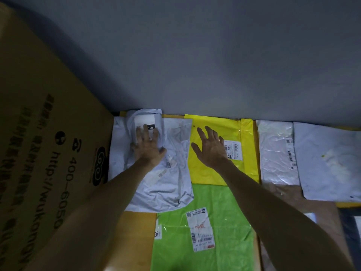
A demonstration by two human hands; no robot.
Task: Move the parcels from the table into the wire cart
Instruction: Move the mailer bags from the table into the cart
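From the head view I see both bare arms reaching forward over a row of parcels that lie flat on the table (136,241), pushed up against a grey wall (195,55). My left hand (147,145) lies palm down with its fingers spread and nearly straight on a small white parcel (144,121), a crumpled bundle with a dark-printed label at its far end; the hand rests on it rather than closing round it, so nothing is gripped. That small parcel sits on top of a larger wrinkled white mailer (173,182), which touches a big cardboard box (48,143) standing at the left edge. My right hand (211,147) is spread wide, fingers fanned and straight, over the yellow parcel (214,173) just right of the white mailer; I cannot tell whether the palm touches the plastic or hangs just above it, and it holds nothing. The hand partly covers a white shipping label (234,150) on the yellow parcel. Nearer to me, a green parcel (214,212) with its own label (201,229) lies against the near edges of the yellow parcel and the white mailer. Further right lie a shiny silver-white parcel (277,153) and, beside it, a plain white parcel (328,163), whose edge overlaps the silver one.
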